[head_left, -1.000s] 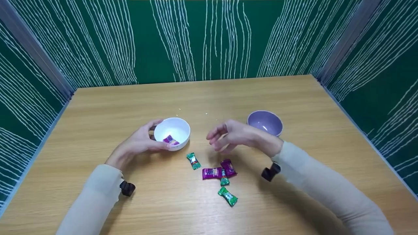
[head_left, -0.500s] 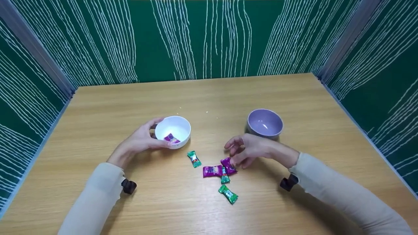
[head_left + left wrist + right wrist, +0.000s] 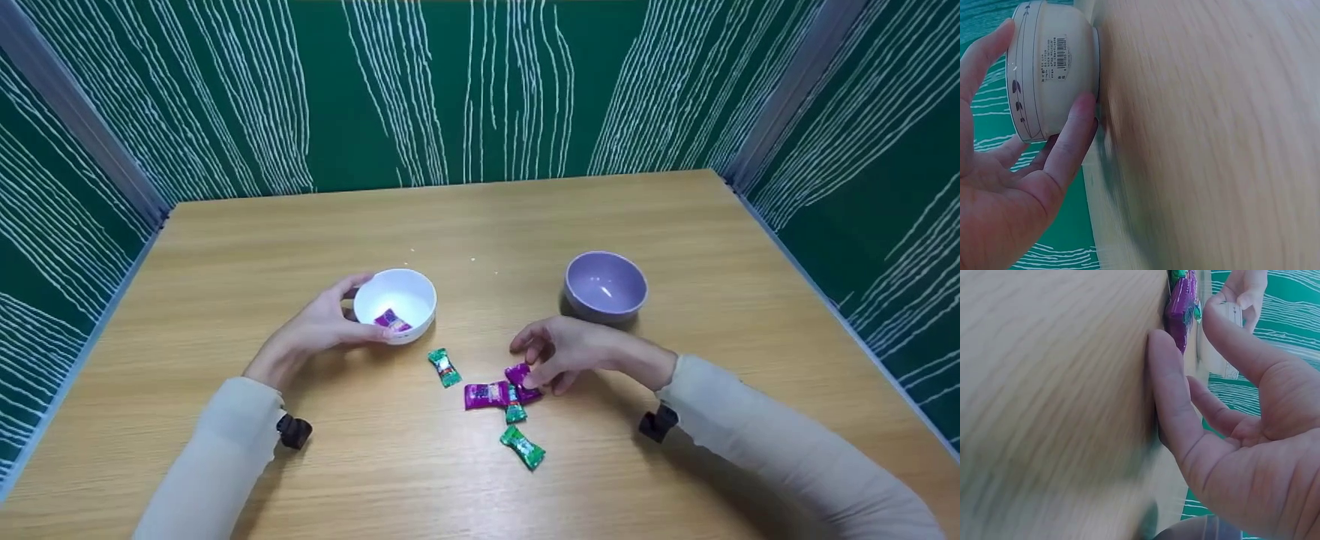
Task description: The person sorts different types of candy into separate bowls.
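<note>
A: So what's new with your right hand (image 3: 574, 349)? A second ago you had it up in the air in front of the purple bowl (image 3: 606, 289).

B: It's come down to the little heap on the table (image 3: 360, 472). From the head view your thumb is now over the farther purple candy (image 3: 515, 372), with the other fingers loosely bent around that side. Can't tell if you're actually pinching it, the contact is hidden. That candy hasn't visibly left its spot.

A: And your left hand (image 3: 326, 322)?

B: No real change there, you're clamped on the white bowl (image 3: 412, 292): thumb at the rim, and in the left wrist view one finger low on its side near the foot. Your two hands are well apart, btw.

A: So what does that mean for you?

B: I'd say the work is down at the candy now, with your bowl held steady for it. You've already got one wrapped purple piece (image 3: 391, 321) inside that bowl. Bit of a crowd where you're reaching though — the other purple candy (image 3: 486, 395) and a green candy (image 3: 515, 411) are bunched right up against it, so I'd guess they could get nudged. Your other two greens, the one near the white bowl (image 3: 445, 367) and the one closest to you (image 3: 523, 448), lie clear of the heap.
</note>
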